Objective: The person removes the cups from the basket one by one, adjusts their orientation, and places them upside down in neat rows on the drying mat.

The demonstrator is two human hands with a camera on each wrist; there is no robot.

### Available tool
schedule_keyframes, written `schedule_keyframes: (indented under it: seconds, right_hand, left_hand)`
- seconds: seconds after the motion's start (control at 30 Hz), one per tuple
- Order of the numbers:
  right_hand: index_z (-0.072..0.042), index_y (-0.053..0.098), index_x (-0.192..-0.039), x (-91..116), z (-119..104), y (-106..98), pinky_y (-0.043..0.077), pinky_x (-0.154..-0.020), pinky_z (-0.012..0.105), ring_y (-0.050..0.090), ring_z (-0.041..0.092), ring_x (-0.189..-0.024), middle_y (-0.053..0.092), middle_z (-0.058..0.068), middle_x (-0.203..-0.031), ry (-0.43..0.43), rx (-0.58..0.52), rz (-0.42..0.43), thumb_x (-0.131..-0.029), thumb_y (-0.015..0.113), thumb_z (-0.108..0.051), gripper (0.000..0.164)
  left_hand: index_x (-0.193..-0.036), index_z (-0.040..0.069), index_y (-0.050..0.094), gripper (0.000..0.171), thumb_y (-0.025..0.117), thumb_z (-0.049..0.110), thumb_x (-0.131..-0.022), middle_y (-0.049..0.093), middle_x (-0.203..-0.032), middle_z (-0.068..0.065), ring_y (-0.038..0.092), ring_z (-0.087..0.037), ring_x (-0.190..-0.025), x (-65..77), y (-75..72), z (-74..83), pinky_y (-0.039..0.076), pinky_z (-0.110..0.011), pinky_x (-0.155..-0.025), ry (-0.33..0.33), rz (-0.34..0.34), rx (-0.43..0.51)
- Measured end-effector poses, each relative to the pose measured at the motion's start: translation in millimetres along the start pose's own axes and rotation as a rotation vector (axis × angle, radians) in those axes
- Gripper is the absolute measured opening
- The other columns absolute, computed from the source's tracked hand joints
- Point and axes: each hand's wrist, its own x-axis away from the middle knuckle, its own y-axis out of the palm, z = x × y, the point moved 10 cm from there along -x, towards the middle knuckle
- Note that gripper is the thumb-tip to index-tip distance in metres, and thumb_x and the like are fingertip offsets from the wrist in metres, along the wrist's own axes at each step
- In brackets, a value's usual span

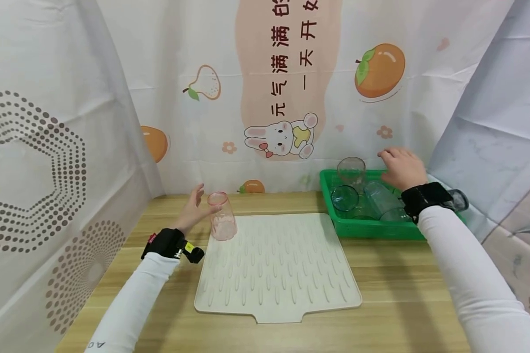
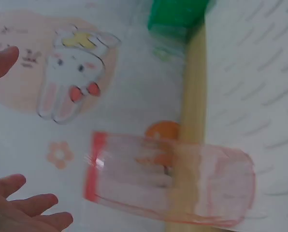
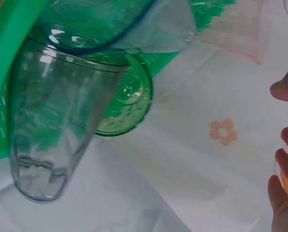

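Note:
A pink drinking glass [image 1: 223, 220] stands on the far left corner of the white drying mat [image 1: 278, 264]. Beside it is my left hand [image 1: 195, 212], its fingers spread; the left wrist view shows a gap between them and the glass [image 2: 168, 181]. My right hand [image 1: 404, 169] hovers over the green tray [image 1: 380, 231], fingers loose and holding nothing. Several glasses lie in that tray, among them a blue-rimmed glass [image 1: 344, 198] and a bluish tumbler [image 1: 383, 198]. In the right wrist view a grey glass [image 3: 62, 116] leans near a green glass [image 3: 139, 104].
A wooden table [image 1: 397, 294] carries the mat and the tray. Behind it hangs a printed curtain [image 1: 194, 132], close to the tray's back edge. More sheeting [image 1: 481, 147] encloses the right side. One glass end [image 1: 460, 200] sticks out past the tray's right rim.

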Motion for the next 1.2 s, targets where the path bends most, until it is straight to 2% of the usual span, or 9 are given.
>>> schedule_keyframes:
  seconds: [0.13,0.3,0.4,0.53,0.67,0.8,0.93,1.07,1.2]
  right_hand:
    - [0.011,0.056,-0.119,3.3,-7.8,9.0,0.033,-0.102,0.055,0.045,0.046,-0.117,0.05,0.03,-0.124,-0.075,0.006,-0.029,-0.072,0.076,0.007,0.052]
    - [0.01,0.056,-0.121,1.4,-27.3,18.9,0.038,-0.097,0.056,0.047,0.046,-0.116,0.051,0.03,-0.125,-0.146,-0.04,-0.056,-0.072,0.077,0.01,0.053]
    - [0.01,0.057,-0.118,-3.2,-41.7,22.0,0.041,-0.095,0.055,0.05,0.045,-0.114,0.053,0.029,-0.122,-0.186,-0.026,-0.064,-0.073,0.077,0.009,0.049]
    - [0.012,0.059,-0.112,-9.9,-53.8,29.1,0.046,-0.088,0.052,0.055,0.043,-0.104,0.057,0.029,-0.113,-0.2,0.021,-0.076,-0.076,0.075,0.008,0.04]
    - [0.012,0.059,-0.11,-12.2,-56.1,44.4,0.049,-0.077,0.05,0.057,0.041,-0.09,0.057,0.027,-0.104,-0.182,0.03,-0.108,-0.082,0.069,0.009,0.029]
    - [0.012,0.059,-0.108,-13.1,-53.8,59.2,0.05,-0.071,0.049,0.057,0.039,-0.084,0.057,0.026,-0.1,-0.166,0.043,-0.13,-0.087,0.061,0.011,0.021]
    - [0.008,0.063,-0.101,-18.9,-49.0,72.4,0.05,-0.069,0.05,0.057,0.038,-0.079,0.058,0.023,-0.092,-0.133,0.081,-0.159,-0.089,0.06,0.01,0.013]
    - [0.002,0.068,-0.091,-26.1,-45.7,93.9,0.051,-0.072,0.051,0.059,0.037,-0.075,0.061,0.019,-0.082,-0.094,0.133,-0.252,-0.085,0.066,0.008,0.008]
    - [-0.002,0.069,-0.082,-30.6,-44.9,109.2,0.047,-0.084,0.052,0.061,0.036,-0.077,0.063,0.016,-0.076,-0.088,0.192,-0.321,-0.084,0.069,0.006,0.008]
  left_hand:
    - [-0.156,0.02,0.002,0.094,0.069,0.023,-0.09,-0.001,-0.161,-0.01,-0.005,-0.031,-0.145,16.4,9.5,31.7,0.007,-0.061,-0.111,0.083,-0.053,-0.022]
    - [-0.156,0.018,0.008,0.095,0.074,0.02,-0.086,0.007,-0.16,-0.009,0.002,-0.032,-0.145,40.2,46.5,61.1,0.009,-0.065,-0.109,0.197,-0.198,-0.068]
    - [-0.155,0.016,0.014,0.094,0.076,0.018,-0.085,0.018,-0.158,-0.011,0.011,-0.032,-0.144,55.2,75.0,73.0,0.014,-0.064,-0.108,0.275,-0.304,-0.104]
    - [-0.153,0.015,0.025,0.087,0.078,0.017,-0.083,0.031,-0.154,-0.006,0.023,-0.024,-0.142,79.8,109.7,85.4,0.021,-0.057,-0.11,0.381,-0.424,-0.177]
    - [-0.151,0.014,0.031,0.084,0.079,0.02,-0.082,0.035,-0.152,-0.001,0.028,-0.017,-0.139,106.7,132.6,88.8,0.026,-0.048,-0.111,0.425,-0.518,-0.21]
    - [-0.15,0.015,0.032,0.085,0.08,0.023,-0.08,0.035,-0.151,0.007,0.029,-0.013,-0.139,126.5,145.9,88.4,0.026,-0.041,-0.112,0.411,-0.589,-0.205]
    - [-0.149,0.021,0.033,0.086,0.081,0.025,-0.079,0.035,-0.15,0.011,0.03,-0.01,-0.138,135.8,152.3,88.2,0.026,-0.038,-0.112,0.399,-0.615,-0.228]
    - [-0.149,0.026,0.032,0.086,0.082,0.027,-0.078,0.035,-0.151,0.008,0.029,-0.011,-0.138,138.5,148.8,84.6,0.026,-0.04,-0.112,0.386,-0.603,-0.241]
    - [-0.149,0.028,0.032,0.086,0.082,0.028,-0.078,0.034,-0.152,0.007,0.026,-0.011,-0.14,136.6,140.0,79.4,0.025,-0.042,-0.112,0.357,-0.572,-0.228]
